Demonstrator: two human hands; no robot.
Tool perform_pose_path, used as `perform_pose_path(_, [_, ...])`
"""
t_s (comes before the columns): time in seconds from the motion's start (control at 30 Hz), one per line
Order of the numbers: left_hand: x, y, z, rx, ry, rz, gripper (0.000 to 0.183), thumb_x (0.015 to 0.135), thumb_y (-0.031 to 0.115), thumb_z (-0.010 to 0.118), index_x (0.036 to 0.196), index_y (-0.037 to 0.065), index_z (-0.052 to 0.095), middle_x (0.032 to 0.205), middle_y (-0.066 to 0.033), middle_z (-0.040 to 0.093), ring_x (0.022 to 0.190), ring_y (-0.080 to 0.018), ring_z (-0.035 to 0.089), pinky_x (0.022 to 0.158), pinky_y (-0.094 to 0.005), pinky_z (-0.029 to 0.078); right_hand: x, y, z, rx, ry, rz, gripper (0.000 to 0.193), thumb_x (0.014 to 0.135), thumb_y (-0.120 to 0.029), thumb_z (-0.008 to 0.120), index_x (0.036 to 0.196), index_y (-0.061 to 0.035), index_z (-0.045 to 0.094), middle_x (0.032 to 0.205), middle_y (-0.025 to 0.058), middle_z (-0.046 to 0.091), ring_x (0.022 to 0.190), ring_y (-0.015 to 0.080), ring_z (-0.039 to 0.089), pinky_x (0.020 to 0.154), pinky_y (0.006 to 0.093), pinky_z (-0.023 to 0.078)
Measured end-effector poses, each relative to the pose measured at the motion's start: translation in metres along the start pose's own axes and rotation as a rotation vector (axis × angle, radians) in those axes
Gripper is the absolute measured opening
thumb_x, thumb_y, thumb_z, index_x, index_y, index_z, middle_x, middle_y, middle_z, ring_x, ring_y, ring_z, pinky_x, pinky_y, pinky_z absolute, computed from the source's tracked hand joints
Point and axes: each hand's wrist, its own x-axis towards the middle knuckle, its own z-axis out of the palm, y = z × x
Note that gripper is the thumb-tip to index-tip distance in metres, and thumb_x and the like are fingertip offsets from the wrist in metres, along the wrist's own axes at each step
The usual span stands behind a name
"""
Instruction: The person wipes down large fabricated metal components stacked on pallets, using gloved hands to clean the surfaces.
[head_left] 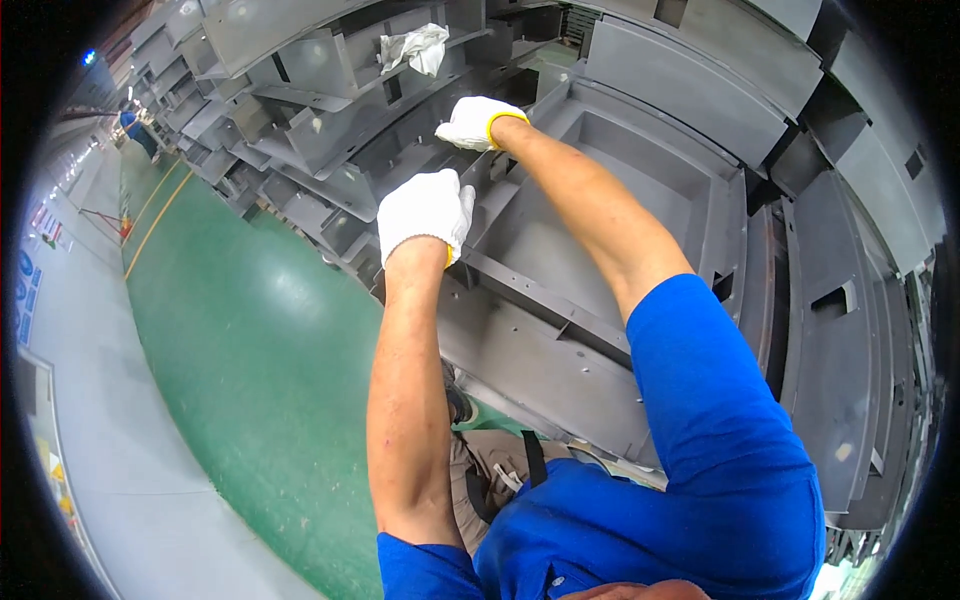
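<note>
My left hand (425, 215), in a white knit glove, is closed with its back toward me. It is at the left corner of a large grey metal frame (545, 300). My right hand (480, 122), in a white glove with a yellow cuff, is farther off, over the frame's far left side. Its fingers are curled together and point left. What either hand grips, if anything, is hidden by the gloves. Inside the frame is a recessed rectangular panel (640, 190). A crumpled white cloth or glove (415, 48) rests on a metal part beyond my hands.
Stacked grey sheet-metal parts (310, 140) rise ahead and to the left, with many thin edges. More grey panels (840, 330) stand on the right. A green floor (240, 330) with yellow lines runs along a pale wall (140, 440). A person in blue (135, 128) is far back left.
</note>
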Motion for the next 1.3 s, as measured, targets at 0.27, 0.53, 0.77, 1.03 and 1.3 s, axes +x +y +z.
perform_pose_path(0.27, [-0.002,-0.002,0.001,0.015,0.005,0.001,0.034,0.091,0.038,0.05,0.093,0.007,0.064,0.093,-0.0181,0.067,0.091,-0.0353,0.063,0.08,-0.0447,0.05,-0.002,-0.004,0.001,0.042,-0.032,0.041,0.056,0.081,-0.046,0.05,0.112,-0.0015,0.065,0.115,0.021,0.062,0.106,0.0357,0.06,0.09,0.0408,0.046])
perform_pose_path(0.53, [-0.002,0.0,0.001,0.016,0.007,0.013,0.034,0.091,0.037,0.05,0.095,0.007,0.065,0.093,-0.0182,0.067,0.091,-0.0355,0.063,0.08,-0.0446,0.05,-0.002,0.001,0.007,0.021,0.064,-0.027,0.05,0.083,-0.042,0.049,0.095,0.0025,0.067,0.093,0.023,0.066,0.086,0.0378,0.062,0.079,0.0415,0.047])
perform_pose_path(0.77, [-0.001,-0.003,0.002,0.014,-0.005,-0.005,0.034,0.092,0.036,0.048,0.095,0.007,0.065,0.094,-0.0181,0.067,0.091,-0.0353,0.063,0.081,-0.0446,0.05,-0.007,-0.006,0.005,0.041,0.064,-0.027,0.048,0.082,-0.041,0.049,0.094,0.0029,0.067,0.091,0.0228,0.066,0.083,0.037,0.062,0.078,0.0412,0.047])
perform_pose_path(1.03, [-0.002,0.0,0.002,0.003,0.004,-0.013,0.034,0.093,0.036,0.047,0.094,0.007,0.065,0.093,-0.0181,0.067,0.091,-0.0353,0.063,0.08,-0.0444,0.05,-0.005,-0.002,0.007,0.029,0.064,-0.028,0.049,0.083,-0.041,0.049,0.095,0.0028,0.067,0.093,0.0227,0.066,0.085,0.037,0.062,0.078,0.0409,0.047])
perform_pose_path(1.3, [-0.003,-0.002,0.003,0.019,-0.011,-0.009,0.035,0.093,0.036,0.046,0.094,0.007,0.065,0.093,-0.0178,0.067,0.091,-0.0348,0.064,0.08,-0.0441,0.05,-0.006,-0.004,0.008,0.036,0.044,0.01,0.05,0.083,-0.042,0.049,0.097,0.0019,0.068,0.096,0.0225,0.066,0.088,0.0376,0.062,0.08,0.0407,0.047])
